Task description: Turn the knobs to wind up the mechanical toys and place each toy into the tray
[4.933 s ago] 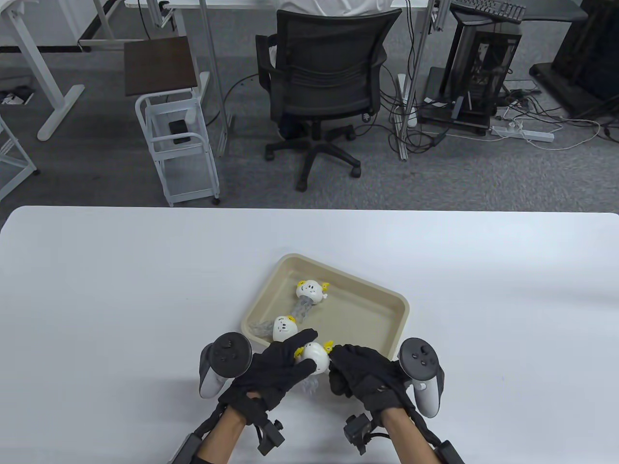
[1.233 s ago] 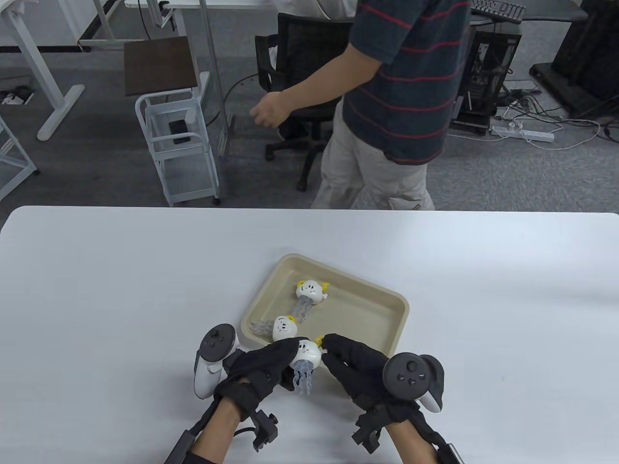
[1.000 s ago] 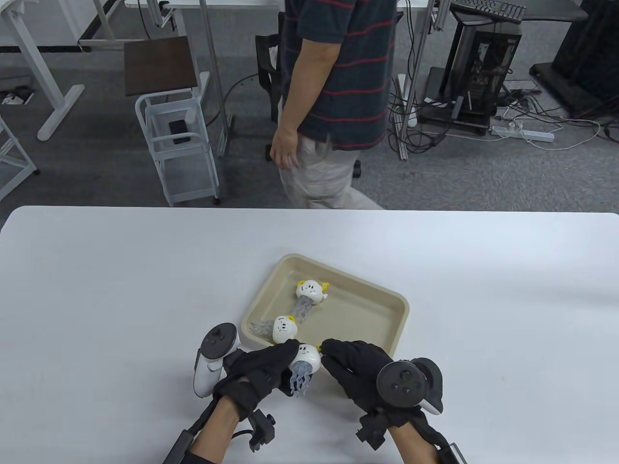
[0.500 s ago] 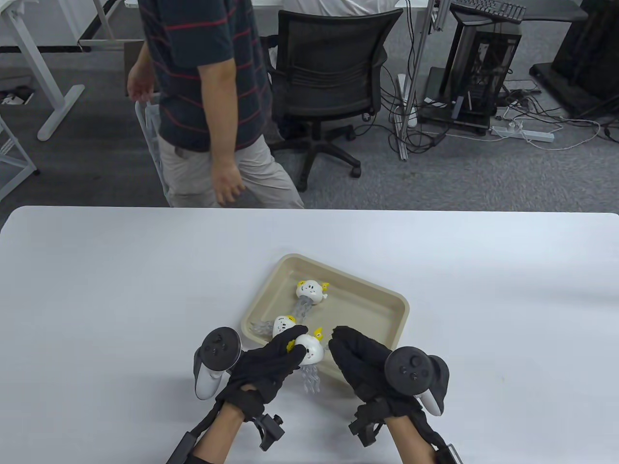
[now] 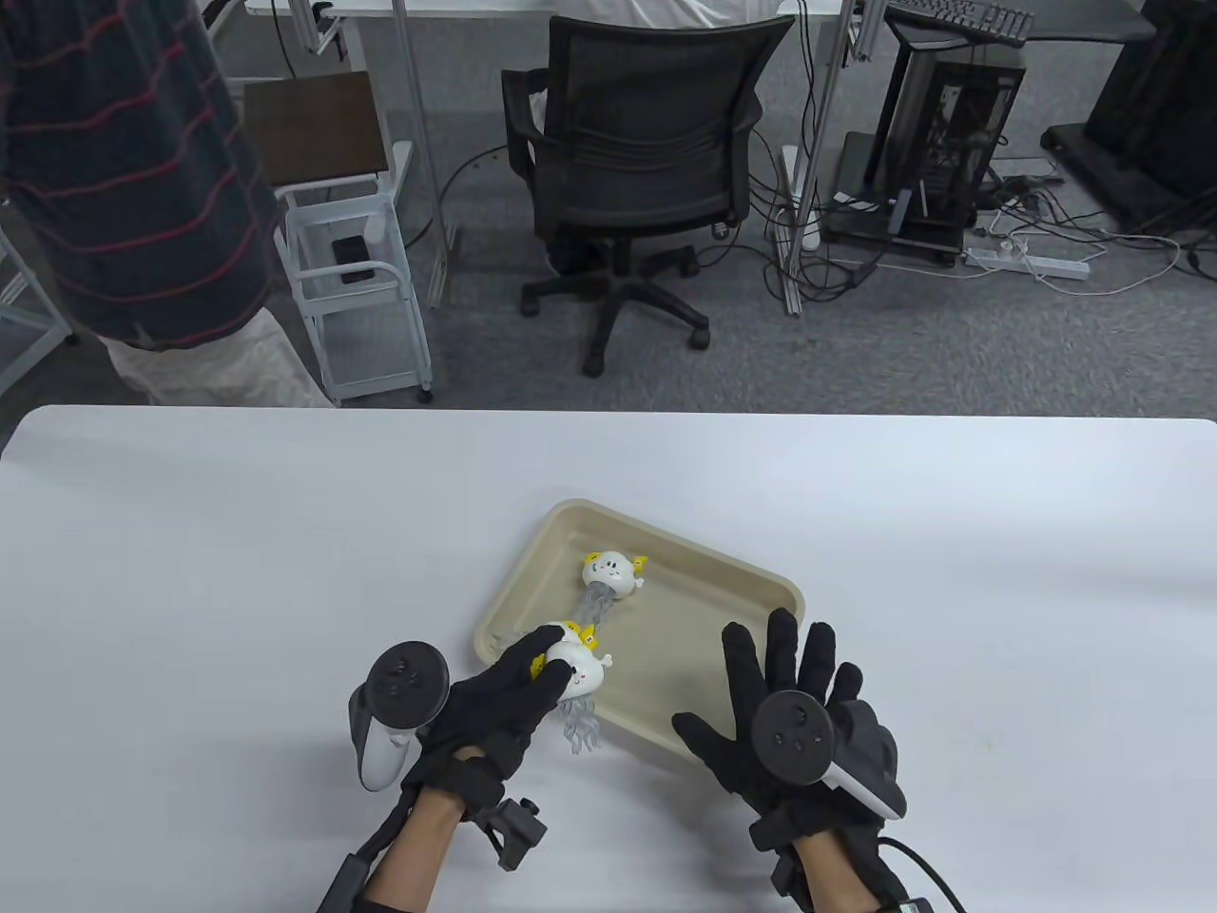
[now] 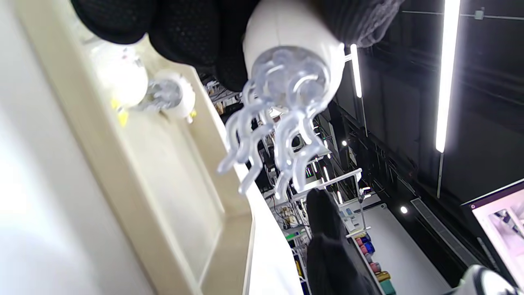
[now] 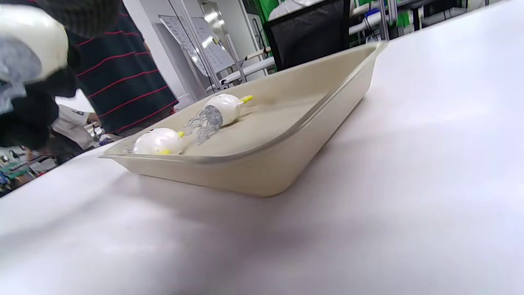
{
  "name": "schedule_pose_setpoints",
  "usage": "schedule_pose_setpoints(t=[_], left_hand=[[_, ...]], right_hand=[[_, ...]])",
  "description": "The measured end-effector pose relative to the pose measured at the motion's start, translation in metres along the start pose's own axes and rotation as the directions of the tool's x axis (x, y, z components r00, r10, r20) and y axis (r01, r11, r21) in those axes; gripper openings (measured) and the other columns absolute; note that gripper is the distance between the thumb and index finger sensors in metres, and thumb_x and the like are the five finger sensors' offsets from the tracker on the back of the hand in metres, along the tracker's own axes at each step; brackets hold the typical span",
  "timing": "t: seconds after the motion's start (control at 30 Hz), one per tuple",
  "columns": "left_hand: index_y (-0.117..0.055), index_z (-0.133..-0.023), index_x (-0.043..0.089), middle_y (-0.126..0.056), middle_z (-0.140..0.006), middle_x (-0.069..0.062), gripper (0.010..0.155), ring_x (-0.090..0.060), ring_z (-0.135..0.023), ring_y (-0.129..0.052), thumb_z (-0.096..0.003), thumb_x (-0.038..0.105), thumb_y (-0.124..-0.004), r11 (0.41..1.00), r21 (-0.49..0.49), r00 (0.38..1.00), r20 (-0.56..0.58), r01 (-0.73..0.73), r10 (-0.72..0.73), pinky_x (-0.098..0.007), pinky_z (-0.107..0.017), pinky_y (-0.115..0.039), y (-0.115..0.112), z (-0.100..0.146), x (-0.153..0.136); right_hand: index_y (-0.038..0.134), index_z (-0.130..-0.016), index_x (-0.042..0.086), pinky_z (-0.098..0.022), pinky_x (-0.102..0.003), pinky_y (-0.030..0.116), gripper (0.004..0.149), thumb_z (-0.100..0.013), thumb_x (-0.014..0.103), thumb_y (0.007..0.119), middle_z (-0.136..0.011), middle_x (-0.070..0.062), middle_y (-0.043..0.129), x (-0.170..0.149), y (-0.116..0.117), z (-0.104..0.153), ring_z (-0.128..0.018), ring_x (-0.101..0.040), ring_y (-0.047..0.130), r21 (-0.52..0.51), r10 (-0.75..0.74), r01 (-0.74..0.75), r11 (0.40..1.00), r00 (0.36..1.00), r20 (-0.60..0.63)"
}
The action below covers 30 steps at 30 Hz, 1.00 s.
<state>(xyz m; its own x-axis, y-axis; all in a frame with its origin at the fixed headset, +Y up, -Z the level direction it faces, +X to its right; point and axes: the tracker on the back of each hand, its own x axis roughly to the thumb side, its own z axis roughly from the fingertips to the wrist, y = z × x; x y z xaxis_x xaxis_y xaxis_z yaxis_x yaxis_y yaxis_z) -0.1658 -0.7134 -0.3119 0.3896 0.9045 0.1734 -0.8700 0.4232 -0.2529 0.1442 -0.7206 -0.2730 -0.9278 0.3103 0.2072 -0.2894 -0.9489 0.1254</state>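
Observation:
My left hand (image 5: 551,666) grips a white jellyfish toy (image 5: 582,671) with a yellow knob. It holds the toy just above the near-left rim of the beige tray (image 5: 723,571). The left wrist view shows this toy (image 6: 294,49) from below, with its clear tentacles (image 6: 270,139) dangling. One toy (image 5: 611,570) lies inside the tray. A second toy (image 5: 561,631) near the tray's left corner is mostly hidden behind the held one. My right hand (image 5: 784,677) hovers over the tray's near-right corner, fingers spread, holding nothing. The right wrist view shows the tray (image 7: 266,172) with both toys (image 7: 223,108) (image 7: 159,141).
A person in a striped shirt (image 5: 124,181) stands past the table's far-left corner. An office chair (image 5: 647,143), a white cart (image 5: 352,285) and a computer tower (image 5: 941,124) stand on the floor beyond the white table (image 5: 238,571).
My right hand has let go of the toy's knob, opened and drawn back to the right. My left hand has carried the toy up-left over the tray's rim. The person walked left.

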Motion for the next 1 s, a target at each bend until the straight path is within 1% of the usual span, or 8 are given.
schedule_pose_setpoints(t=[0.13, 0.3, 0.47, 0.6, 0.73, 0.8, 0.87, 1.0], left_hand=[[-0.063, -0.111, 0.005, -0.088, -0.094, -0.012, 0.072, -0.04, -0.077, -0.08, -0.0568, 0.052, -0.07, 0.965, -0.07, 0.968, -0.005, 0.252, -0.253, -0.058, -0.059, -0.071, -0.008, -0.036, 0.034], [-0.064, -0.111, 0.009, -0.089, -0.096, -0.007, 0.071, -0.042, -0.085, -0.07, -0.0555, 0.053, -0.07, 0.759, -0.227, 0.777, -0.012, 0.611, -0.629, -0.063, -0.066, -0.059, -0.062, -0.101, 0.059], [-0.064, -0.111, 0.01, -0.088, -0.096, -0.006, 0.071, -0.042, -0.088, -0.065, -0.0551, 0.054, -0.069, 0.642, -0.358, 0.688, 0.0, 0.678, -0.726, -0.066, -0.068, -0.049, -0.111, -0.131, 0.04], [-0.064, -0.111, 0.011, -0.089, -0.097, -0.005, 0.071, -0.042, -0.089, -0.065, -0.0547, 0.054, -0.069, 0.553, -0.4, 0.611, 0.023, 0.731, -0.791, -0.066, -0.068, -0.047, -0.129, -0.136, 0.026], [-0.061, -0.112, 0.009, -0.086, -0.098, -0.006, 0.073, -0.042, -0.088, -0.066, -0.0553, 0.055, -0.067, 0.525, -0.399, 0.582, 0.028, 0.752, -0.812, -0.064, -0.067, -0.049, -0.133, -0.135, 0.022], [-0.053, -0.115, 0.01, -0.074, -0.108, -0.011, 0.076, -0.044, -0.09, -0.062, -0.0557, 0.056, -0.066, 0.522, -0.37, 0.571, 0.027, 0.768, -0.821, -0.065, -0.068, -0.046, -0.129, -0.13, 0.03], [-0.048, -0.117, 0.013, -0.063, -0.115, -0.014, 0.078, -0.047, -0.095, -0.057, -0.0559, 0.058, -0.064, 0.553, -0.332, 0.595, 0.029, 0.764, -0.804, -0.067, -0.069, -0.044, -0.116, -0.121, 0.044], [-0.035, -0.121, 0.019, -0.034, -0.123, -0.02, 0.082, -0.053, -0.108, -0.036, -0.0557, 0.062, -0.06, 0.639, -0.229, 0.658, 0.008, 0.734, -0.753, -0.075, -0.071, -0.034, -0.064, -0.083, 0.069]], right_hand=[[0.002, -0.12, 0.015, -0.065, -0.082, 0.006, 0.094, -0.067, 0.075, 0.051, -0.114, -0.034, -0.008, -0.003, -0.001, 0.002, -0.093, -0.062, -0.014, -0.011, -0.042, 0.042, 0.999, 0.999, 0.01], [0.002, -0.12, 0.013, -0.065, -0.082, 0.007, 0.094, -0.067, 0.074, 0.052, -0.114, -0.035, -0.007, -0.011, -0.002, 0.004, -0.093, -0.062, -0.013, -0.023, -0.061, 0.061, 0.998, 0.998, 0.003], [0.003, -0.12, 0.013, -0.065, -0.082, 0.007, 0.094, -0.067, 0.074, 0.052, -0.114, -0.035, -0.006, -0.017, -0.004, 0.004, -0.094, -0.062, -0.012, -0.025, -0.07, 0.069, 0.997, 0.998, -0.012], [0.004, -0.12, 0.012, -0.065, -0.082, 0.008, 0.094, -0.067, 0.073, 0.053, -0.114, -0.036, -0.005, -0.017, -0.003, 0.004, -0.094, -0.063, -0.011, -0.021, -0.071, 0.071, 0.997, 0.997, -0.017], [0.005, -0.12, 0.012, -0.065, -0.082, 0.008, 0.093, -0.068, 0.072, 0.053, -0.114, -0.036, -0.004, -0.016, -0.002, 0.003, -0.094, -0.062, -0.011, -0.019, -0.066, 0.066, 0.998, 0.998, -0.018], [0.005, -0.12, 0.012, -0.065, -0.082, 0.008, 0.093, -0.068, 0.072, 0.053, -0.114, -0.036, -0.004, -0.015, -0.002, 0.004, -0.095, -0.062, -0.01, -0.023, -0.065, 0.064, 0.998, 0.998, -0.018], [0.006, -0.12, 0.012, -0.066, -0.081, 0.009, 0.092, -0.068, 0.072, 0.053, -0.115, -0.036, -0.003, -0.016, -0.001, 0.004, -0.095, -0.062, -0.01, -0.028, -0.068, 0.068, 0.997, 0.997, -0.021], [0.006, -0.12, 0.012, -0.066, -0.081, 0.009, 0.092, -0.068, 0.071, 0.053, -0.115, -0.036, -0.003, -0.019, 0.001, 0.006, -0.095, -0.062, -0.009, -0.025, -0.071, 0.07, 0.997, 0.997, -0.031]])
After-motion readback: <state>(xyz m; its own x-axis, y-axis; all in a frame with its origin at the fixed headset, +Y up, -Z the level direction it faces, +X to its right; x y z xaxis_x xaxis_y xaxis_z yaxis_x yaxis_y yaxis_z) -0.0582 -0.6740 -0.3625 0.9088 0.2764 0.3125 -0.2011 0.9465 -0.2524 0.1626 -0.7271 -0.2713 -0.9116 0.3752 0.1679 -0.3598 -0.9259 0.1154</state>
